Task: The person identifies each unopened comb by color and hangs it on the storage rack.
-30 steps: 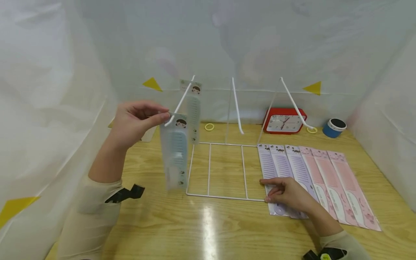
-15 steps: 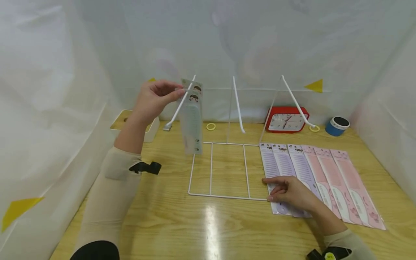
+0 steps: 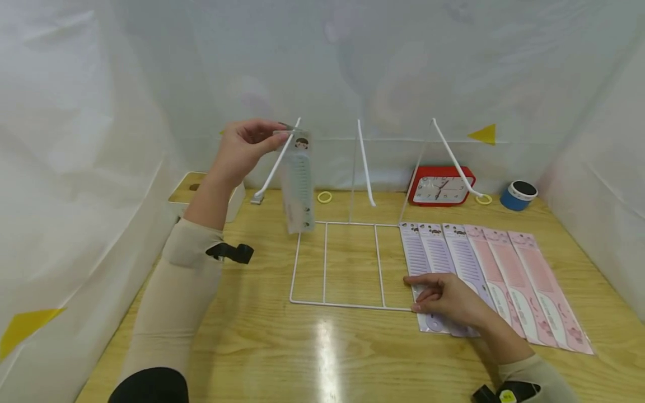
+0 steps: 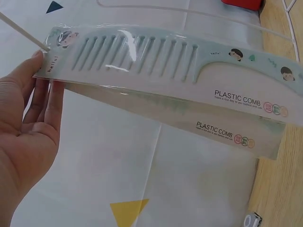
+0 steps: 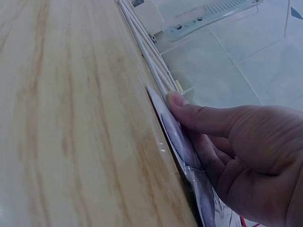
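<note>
White sheeting (image 3: 403, 67) fills the upper part and both sides of the head view. The wood-grain table (image 3: 262, 347) occupies the lower part. A white wire rack (image 3: 347, 305) stands at the centre, with three prongs (image 3: 367, 168) above its base. At right, three purple packages (image 3: 440, 252) and three pink packages (image 3: 515, 274) lie flat in a row, purple nearest the rack. Left of centre, a green comb package (image 3: 300, 179) hangs at the left prong (image 3: 274, 167); the left wrist view shows a second green comb package (image 4: 189, 117) behind it. A white box (image 3: 237, 202) sits at centre left, partly hidden.

Left hand (image 3: 245, 145), left of centre: grip pinching the top end of the front green comb package. Right hand (image 3: 447, 299), lower right: grip spread, index finger extended, thumb touching the rack's front right corner.

A red clock (image 3: 440, 189) stands upright right of centre, a blue-and-white jar (image 3: 514, 200) to its right. Two yellow rings (image 3: 319, 197) lie towards the back.
</note>
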`<state>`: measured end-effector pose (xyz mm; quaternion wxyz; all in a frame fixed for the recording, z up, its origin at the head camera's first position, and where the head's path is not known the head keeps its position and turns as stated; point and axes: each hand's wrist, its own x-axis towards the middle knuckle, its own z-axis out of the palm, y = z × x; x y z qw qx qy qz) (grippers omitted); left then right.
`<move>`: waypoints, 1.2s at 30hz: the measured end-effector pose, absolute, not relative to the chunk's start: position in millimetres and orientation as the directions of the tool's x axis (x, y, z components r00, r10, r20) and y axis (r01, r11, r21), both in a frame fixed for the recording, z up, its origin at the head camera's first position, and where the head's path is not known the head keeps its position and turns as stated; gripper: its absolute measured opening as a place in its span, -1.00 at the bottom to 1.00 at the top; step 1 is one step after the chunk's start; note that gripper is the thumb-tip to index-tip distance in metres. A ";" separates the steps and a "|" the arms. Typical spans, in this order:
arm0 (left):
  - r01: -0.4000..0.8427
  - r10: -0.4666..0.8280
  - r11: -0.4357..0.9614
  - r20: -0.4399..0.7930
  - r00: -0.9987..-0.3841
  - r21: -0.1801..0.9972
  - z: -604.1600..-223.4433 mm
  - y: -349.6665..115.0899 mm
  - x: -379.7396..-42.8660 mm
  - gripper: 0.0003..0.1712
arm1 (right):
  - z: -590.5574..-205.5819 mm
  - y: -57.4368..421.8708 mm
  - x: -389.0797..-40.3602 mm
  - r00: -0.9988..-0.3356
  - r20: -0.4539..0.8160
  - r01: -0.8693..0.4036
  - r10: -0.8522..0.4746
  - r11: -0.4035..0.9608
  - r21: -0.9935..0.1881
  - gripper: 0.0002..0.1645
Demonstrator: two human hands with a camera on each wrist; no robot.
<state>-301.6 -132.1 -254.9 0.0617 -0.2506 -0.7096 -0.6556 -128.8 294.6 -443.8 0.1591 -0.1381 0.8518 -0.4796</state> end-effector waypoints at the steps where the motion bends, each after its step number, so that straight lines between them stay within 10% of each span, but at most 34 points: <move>1: 0.429 0.264 0.022 0.408 -0.874 0.903 -255.4 -133.2 -300.3 -0.78 | -443.5 294.7 -128.8 -0.912 -0.139 -0.083 -0.386 0.505 -0.859 -0.30; 18: 0.284 0.224 -0.017 0.281 -0.933 0.959 -317.4 -180.0 -225.8 -0.44 | -432.1 301.3 -140.4 -0.912 -0.084 -0.163 -0.402 0.543 -0.824 -0.37; 36: 0.053 0.412 0.117 0.000 -0.911 0.992 -399.0 -162.9 -177.9 -0.18 | -418.3 329.0 -235.1 -0.952 -0.086 -0.163 -0.294 0.724 -0.670 -0.04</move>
